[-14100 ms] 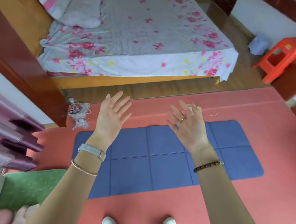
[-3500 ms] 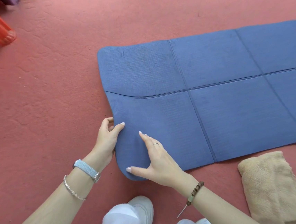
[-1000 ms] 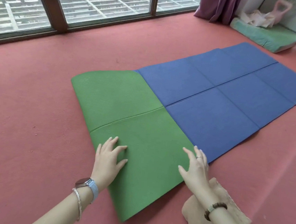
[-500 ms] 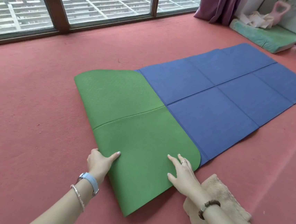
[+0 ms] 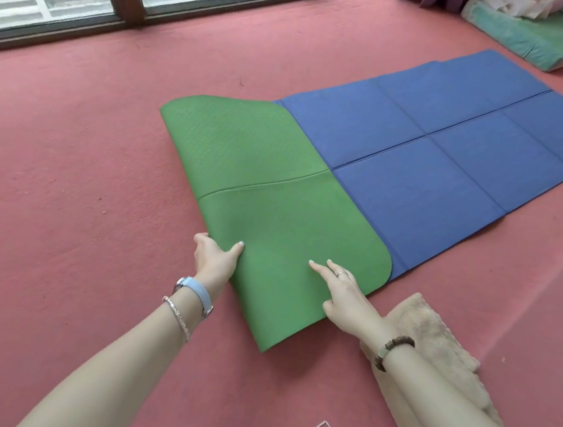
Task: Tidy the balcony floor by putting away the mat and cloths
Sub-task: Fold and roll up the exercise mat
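Step in hand: section-by-section folding of folding mat (image 5: 432,166), which lies on the red carpeted floor (image 5: 69,193) from centre to far right.
- Mat: blue face up; end panel on the near-left side already turned over, green underside uppermost.
- Left grip (image 5: 215,258): clamped on the mat's folded left edge, thumb on top, fingers curled round the edge.
- Right grip (image 5: 344,298): fingers straight and laid flat on the green panel, holding nothing.
- Beige cloth (image 5: 433,334): on the floor at near right, under the right forearm, just beside the mat; not yet put away.

Next move, as judged: lift the doubled section and turn it onto the next blue panels, edges squared to the crease.

Change: a second ago both grips lay flat on the green; the left has since shifted to the fold edge.
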